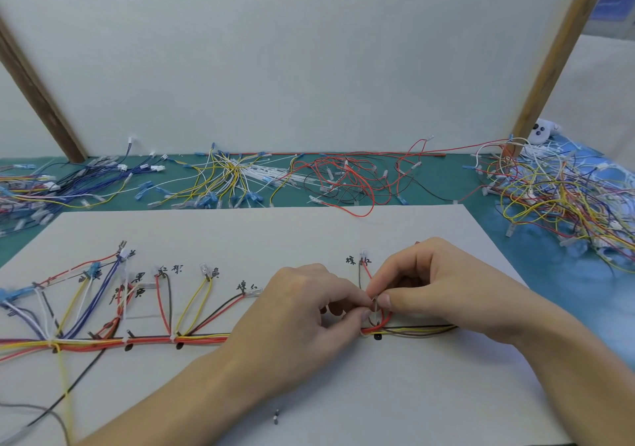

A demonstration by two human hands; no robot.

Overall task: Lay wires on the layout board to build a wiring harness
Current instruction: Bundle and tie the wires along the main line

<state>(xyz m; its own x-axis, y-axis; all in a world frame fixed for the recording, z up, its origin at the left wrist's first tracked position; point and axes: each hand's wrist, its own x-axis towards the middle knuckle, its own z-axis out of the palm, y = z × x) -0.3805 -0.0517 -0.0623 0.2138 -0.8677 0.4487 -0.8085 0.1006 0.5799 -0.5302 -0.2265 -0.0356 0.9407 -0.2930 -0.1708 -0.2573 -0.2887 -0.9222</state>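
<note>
Bundled wires point(144, 340) run along the white layout board point(309, 232), branches fanning up to handwritten labels. Left hand point(302, 311) and right hand point(433, 284) meet fingertip to fingertip, both pinching a small pale tie point(375, 304) above the red-and-brown wire loop point(365, 273). Loose wires point(563, 191) heap far right.

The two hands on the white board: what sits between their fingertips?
In the head view, the left hand and right hand pinch a small pale tie around the red wires.
</note>
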